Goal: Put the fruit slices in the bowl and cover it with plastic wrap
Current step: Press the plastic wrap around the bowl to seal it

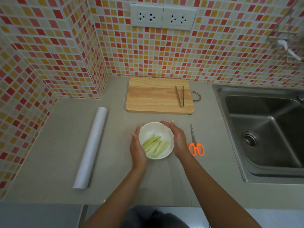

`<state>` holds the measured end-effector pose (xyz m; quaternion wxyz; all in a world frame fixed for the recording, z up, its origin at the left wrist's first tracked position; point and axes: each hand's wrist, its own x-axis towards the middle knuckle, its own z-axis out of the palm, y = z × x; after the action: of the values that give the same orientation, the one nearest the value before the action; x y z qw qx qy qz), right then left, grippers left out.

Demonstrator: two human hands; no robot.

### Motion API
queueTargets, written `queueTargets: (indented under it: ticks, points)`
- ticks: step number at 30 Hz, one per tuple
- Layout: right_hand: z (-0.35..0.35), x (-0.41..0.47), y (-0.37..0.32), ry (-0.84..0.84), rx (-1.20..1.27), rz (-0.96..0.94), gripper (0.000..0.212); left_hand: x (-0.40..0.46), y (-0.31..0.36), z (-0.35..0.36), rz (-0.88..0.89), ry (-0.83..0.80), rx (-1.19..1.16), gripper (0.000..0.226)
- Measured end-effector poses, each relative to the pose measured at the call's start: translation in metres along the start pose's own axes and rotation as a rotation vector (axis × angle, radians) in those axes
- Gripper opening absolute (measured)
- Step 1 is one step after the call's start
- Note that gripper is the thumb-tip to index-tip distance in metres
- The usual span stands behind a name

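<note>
pale green fruit slices (pixel 155 144) lie in the round white bowl (pixel 170 137) on my desk (pixel 57 145); left hand (pixel 137 148) and right hand (pixel 176 139) cup its sides, fingers relaxed.

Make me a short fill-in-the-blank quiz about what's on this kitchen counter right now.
1. The pale green fruit slices lie inside the round white ____.
2. The metal tongs rest on the wooden ____.
3. The scissors right of the right hand have ____ handles.
4. The white roll of plastic wrap lies on the grey counter, on the ____ hand's side.

Missing words: bowl; cutting board; orange; left
</note>
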<state>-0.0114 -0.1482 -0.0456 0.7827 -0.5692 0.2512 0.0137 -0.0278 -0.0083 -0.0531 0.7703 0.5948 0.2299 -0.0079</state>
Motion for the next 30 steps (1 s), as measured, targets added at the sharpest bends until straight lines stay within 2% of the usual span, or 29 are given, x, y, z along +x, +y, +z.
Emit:
queueTargets:
  ticks: [3, 5, 8, 12, 16, 18, 21, 24, 28, 30]
  points:
    - [0.001, -0.003, 0.009, -0.023, 0.123, 0.060, 0.035, -0.010, -0.003, 0.013, -0.005, 0.095, -0.082, 0.046]
    - [-0.001, -0.001, 0.014, -0.011, 0.165, 0.059, 0.035, -0.004, -0.001, 0.016, 0.018, 0.099, -0.115, 0.043]
    - [-0.003, -0.001, 0.023, -0.004, 0.206, 0.091, 0.042, 0.004, -0.005, 0.014, 0.028, 0.018, -0.155, 0.041]
    - [-0.005, -0.009, 0.030, 0.106, 0.208, 0.161, 0.055, 0.019, -0.007, 0.012, -0.064, -0.139, -0.269, 0.051]
    - [-0.005, -0.014, 0.032, 0.138, 0.066, 0.086, 0.044, 0.037, 0.003, 0.006, -0.155, -0.323, -0.143, 0.066]
    - [-0.007, -0.016, 0.028, 0.183, 0.018, 0.028, 0.041, 0.044, 0.009, 0.000, -0.170, -0.357, -0.047, 0.068]
    - [-0.009, -0.016, 0.016, 0.225, 0.142, -0.025, 0.040, 0.043, 0.007, -0.009, -0.097, -0.246, -0.102, 0.070]
    - [-0.004, -0.012, 0.010, 0.171, 0.279, 0.015, 0.046, 0.023, -0.006, -0.004, -0.056, -0.196, -0.211, 0.078]
    - [0.003, -0.013, 0.018, 0.103, 0.389, 0.057, 0.056, 0.006, -0.015, 0.012, -0.042, -0.054, -0.240, 0.055]
    - [0.002, -0.013, 0.024, 0.107, 0.415, 0.045, 0.052, 0.012, -0.014, 0.014, -0.039, -0.102, -0.244, 0.052]
